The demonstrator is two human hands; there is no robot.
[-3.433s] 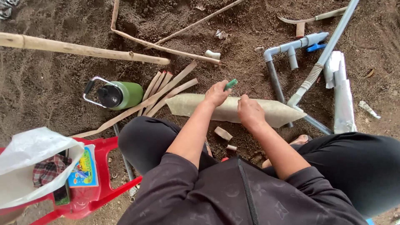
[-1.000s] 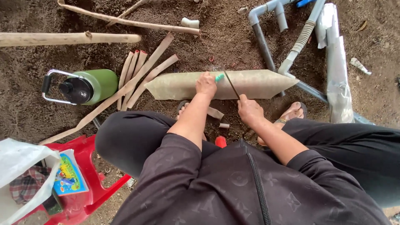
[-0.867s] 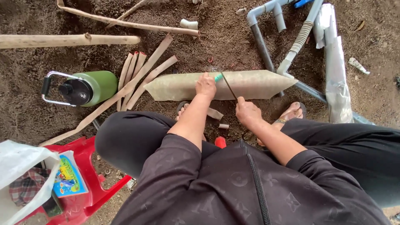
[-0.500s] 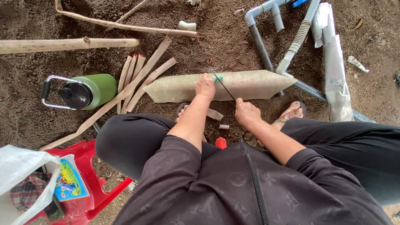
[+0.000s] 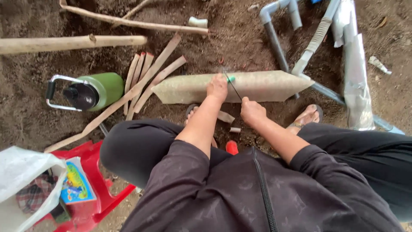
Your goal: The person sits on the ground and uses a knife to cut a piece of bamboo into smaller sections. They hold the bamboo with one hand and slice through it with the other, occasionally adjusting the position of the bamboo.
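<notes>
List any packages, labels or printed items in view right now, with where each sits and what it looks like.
Printed packet: on the red plastic stool, lower left; flat, blue edge, yellow and green picture.
White plastic bag: beside the packet at the left edge; crumpled, checked cloth inside.
Green flask: lying on soil left of the hands; small pale mark on its black lid.

Green flask [image 5: 101, 88], red stool [image 5: 96, 189]

Soft even daylight, faint shadows, sharp
</notes>
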